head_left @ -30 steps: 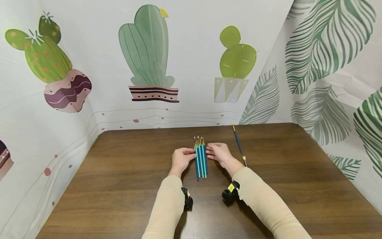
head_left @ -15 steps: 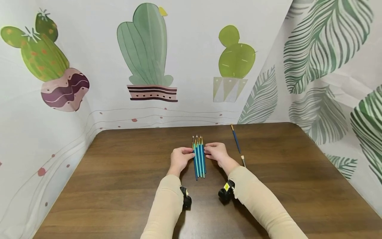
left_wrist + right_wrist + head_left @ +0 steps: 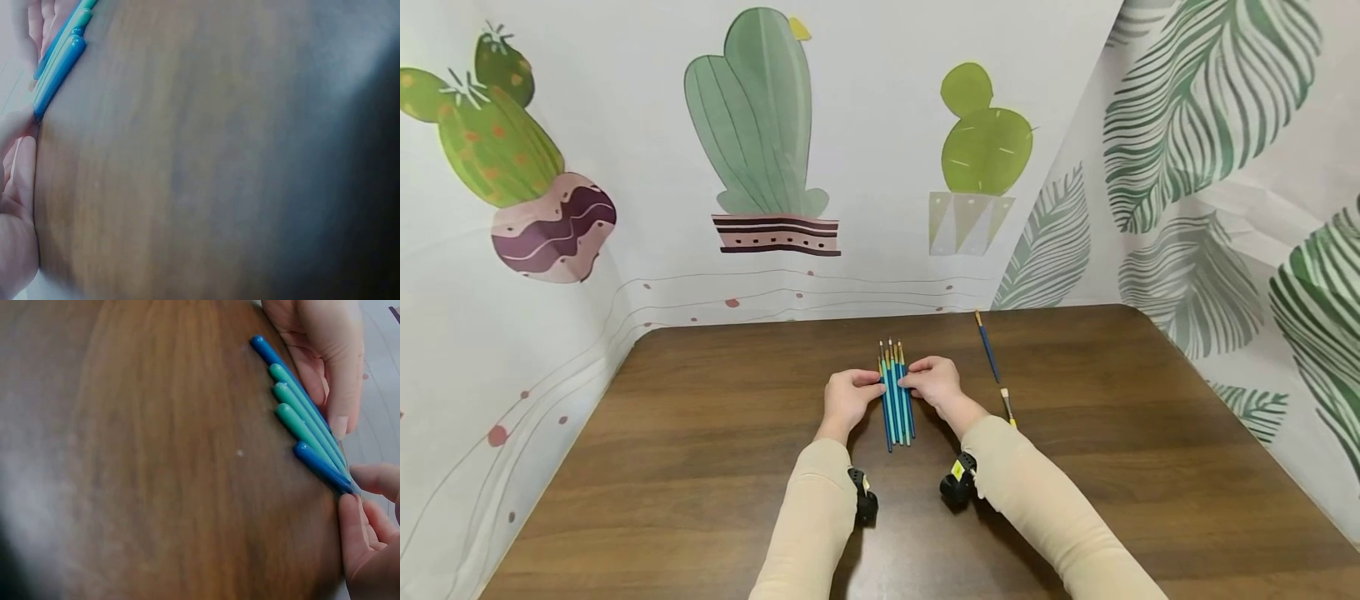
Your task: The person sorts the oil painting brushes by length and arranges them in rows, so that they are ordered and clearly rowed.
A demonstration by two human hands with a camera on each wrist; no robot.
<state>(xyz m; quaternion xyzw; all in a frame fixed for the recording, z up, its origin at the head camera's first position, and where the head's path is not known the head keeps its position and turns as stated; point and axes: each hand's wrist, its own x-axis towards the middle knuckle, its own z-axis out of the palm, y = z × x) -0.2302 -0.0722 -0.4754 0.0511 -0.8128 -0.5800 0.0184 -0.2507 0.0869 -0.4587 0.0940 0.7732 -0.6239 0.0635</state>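
Several paintbrushes with blue and turquoise handles lie side by side on the table, bristles pointing away. At their left edge my left hand holds the outer brush between thumb and fingers. My right hand pinches the right edge of the row, its thumb over the blue handle. The right wrist view shows the rounded handle ends fanned slightly, with my right thumb and index finger meeting at the nearest blue brush. In the left wrist view only part of my left hand appears, next to a blue handle.
A separate blue paintbrush lies at the back right of the brown wooden table. Nearer, a pale-bristled brush is partly hidden by my right sleeve. A printed cloth hangs behind the table.
My right hand has moved left from beside the row to its right edge, and its thumb now lies against the brushes. My left hand stays at the left edge.
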